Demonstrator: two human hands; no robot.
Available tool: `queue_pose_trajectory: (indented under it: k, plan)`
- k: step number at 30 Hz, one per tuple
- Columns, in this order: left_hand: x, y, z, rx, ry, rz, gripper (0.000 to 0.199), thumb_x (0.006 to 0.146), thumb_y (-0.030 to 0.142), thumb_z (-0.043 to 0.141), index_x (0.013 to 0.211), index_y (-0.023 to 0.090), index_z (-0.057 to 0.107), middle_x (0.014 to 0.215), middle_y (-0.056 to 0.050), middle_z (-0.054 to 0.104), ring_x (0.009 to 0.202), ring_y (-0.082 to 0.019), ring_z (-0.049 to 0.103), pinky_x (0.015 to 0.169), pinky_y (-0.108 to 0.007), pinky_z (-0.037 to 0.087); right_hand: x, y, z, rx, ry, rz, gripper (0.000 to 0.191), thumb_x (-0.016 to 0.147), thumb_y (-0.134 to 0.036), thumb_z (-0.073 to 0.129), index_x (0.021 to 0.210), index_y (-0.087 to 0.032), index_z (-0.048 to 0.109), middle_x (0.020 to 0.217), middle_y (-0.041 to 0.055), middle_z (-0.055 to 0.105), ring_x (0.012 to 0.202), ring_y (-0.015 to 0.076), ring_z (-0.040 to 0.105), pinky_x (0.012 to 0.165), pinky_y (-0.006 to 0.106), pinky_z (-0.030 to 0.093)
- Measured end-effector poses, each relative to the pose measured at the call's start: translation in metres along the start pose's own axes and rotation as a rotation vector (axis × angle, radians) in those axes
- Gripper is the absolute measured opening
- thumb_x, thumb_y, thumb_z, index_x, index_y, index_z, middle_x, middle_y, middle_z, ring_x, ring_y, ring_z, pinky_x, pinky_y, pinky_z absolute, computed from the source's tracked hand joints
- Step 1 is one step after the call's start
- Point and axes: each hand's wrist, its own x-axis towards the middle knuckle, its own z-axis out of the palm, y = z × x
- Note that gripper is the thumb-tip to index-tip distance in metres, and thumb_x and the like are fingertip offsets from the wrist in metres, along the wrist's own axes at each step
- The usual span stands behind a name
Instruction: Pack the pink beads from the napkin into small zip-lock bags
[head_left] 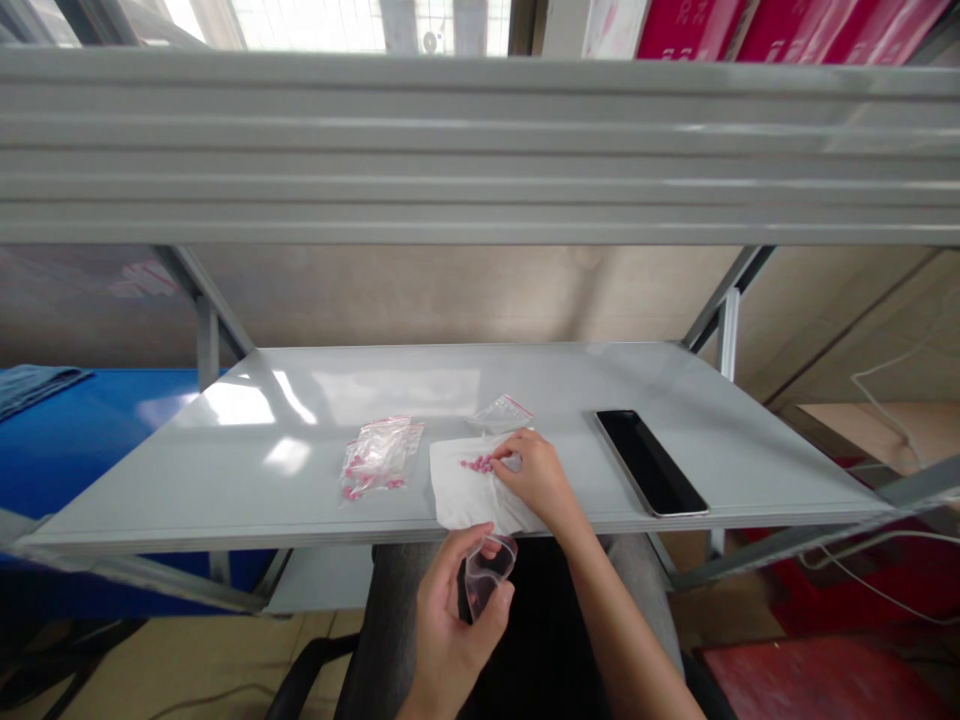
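Observation:
In my left hand [459,620] is a small clear plastic bag [486,580], its mouth spread apart between thumb and fingers just below the table's front edge. Several small pink beads or pills [475,464] lie in a cluster on a white paper tissue [459,500]. Over the tissue, my right hand [531,472] has thumb and forefinger pinched at the right end of that cluster; its fingertips cover whatever piece they touch. Left of the tissue rest clear zip bags [384,455] with pink pieces inside. Another clear zip bag [504,412] lies behind the tissue.
A black-screened phone or tablet [651,462] lies on the right of the grey table [247,470]. A metal shelf beam [480,150] crosses above, with pink-red boxes or books [757,30] on it. Blue material [90,440] is at the left.

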Motion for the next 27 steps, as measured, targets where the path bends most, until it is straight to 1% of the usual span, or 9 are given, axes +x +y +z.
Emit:
queue_pose_trajectory:
  k: [3,5,8,11,14,16,19,21,27]
  plan:
    - [0.0,0.002,0.0,0.001,0.005,-0.01,0.033,0.079,0.021,0.072,0.111,0.019,0.07,0.09,-0.006,0.073,0.081,-0.019,0.072,0.079,-0.028,0.061,-0.004,-0.007,-0.007,0.044,0.055,0.012,0.014,0.074,-0.004,0.069,0.07,-0.018,0.072,0.078,0.007,0.07,0.083,0.024,0.064,0.081,0.036,0.048]
    - [0.0,0.003,0.0,0.0,0.009,-0.021,0.032,0.079,0.021,0.072,0.111,0.018,0.07,0.09,-0.006,0.073,0.081,-0.019,0.073,0.079,-0.028,0.061,-0.01,-0.016,-0.019,0.094,0.055,0.002,0.012,0.075,-0.007,0.069,0.073,-0.018,0.072,0.079,0.0053,0.07,0.078,0.0209,0.063,0.075,0.032,0.048]
    - [0.001,0.004,0.0,-0.009,0.008,-0.023,0.031,0.08,0.021,0.072,0.11,0.02,0.07,0.092,-0.006,0.073,0.083,-0.019,0.072,0.079,-0.028,0.061,-0.025,-0.034,-0.043,0.295,-0.131,-0.084,0.012,0.077,-0.01,0.07,0.079,-0.021,0.074,0.08,0.0011,0.069,0.071,0.0158,0.061,0.064,0.026,0.046]
    - [0.001,0.003,0.0,-0.041,-0.006,-0.018,0.032,0.08,0.021,0.072,0.112,0.021,0.069,0.098,-0.006,0.074,0.088,-0.02,0.073,0.082,-0.028,0.061,-0.039,-0.049,-0.061,0.446,-0.311,-0.126,0.014,0.077,-0.012,0.074,0.081,-0.024,0.077,0.083,0.0002,0.065,0.081,0.0159,0.063,0.073,0.026,0.048]
    - [0.002,0.002,0.001,-0.075,-0.02,-0.041,0.033,0.081,0.021,0.071,0.114,0.022,0.068,0.106,-0.007,0.074,0.096,-0.022,0.072,0.087,-0.029,0.059,-0.045,-0.054,-0.066,0.448,-0.38,-0.119,0.015,0.077,-0.011,0.075,0.081,-0.025,0.079,0.085,0.0002,0.065,0.083,0.0158,0.064,0.078,0.026,0.05]
    - [0.001,0.002,0.002,-0.077,-0.017,-0.048,0.033,0.081,0.021,0.072,0.114,0.022,0.068,0.102,-0.006,0.074,0.093,-0.02,0.073,0.085,-0.027,0.06,-0.043,-0.05,-0.062,0.41,-0.331,-0.099,0.013,0.081,-0.012,0.072,0.081,-0.024,0.078,0.084,0.0007,0.068,0.079,0.0157,0.064,0.073,0.026,0.05]
    - [-0.001,0.001,0.002,-0.065,-0.004,-0.046,0.032,0.08,0.021,0.073,0.112,0.022,0.069,0.093,-0.005,0.074,0.085,-0.018,0.073,0.08,-0.024,0.06,-0.032,-0.036,-0.048,0.138,-0.079,-0.037,0.013,0.083,-0.01,0.067,0.078,-0.02,0.075,0.079,0.0031,0.071,0.076,0.0183,0.064,0.07,0.028,0.049]
    - [-0.002,0.001,0.001,-0.063,0.002,-0.044,0.032,0.08,0.021,0.072,0.112,0.021,0.07,0.091,-0.005,0.074,0.084,-0.018,0.073,0.08,-0.025,0.06,-0.022,-0.025,-0.035,-0.049,0.023,-0.01,0.014,0.08,-0.007,0.068,0.075,-0.019,0.074,0.076,0.0048,0.072,0.078,0.0214,0.064,0.074,0.031,0.048]
    - [-0.003,0.001,-0.002,-0.047,0.03,-0.044,0.032,0.079,0.026,0.074,0.111,0.018,0.071,0.091,-0.007,0.074,0.082,-0.02,0.073,0.078,-0.026,0.062,-0.007,-0.007,-0.012,-0.164,-0.004,0.007,0.014,0.076,-0.006,0.07,0.075,-0.019,0.075,0.074,0.0067,0.072,0.079,0.0246,0.064,0.073,0.033,0.047]
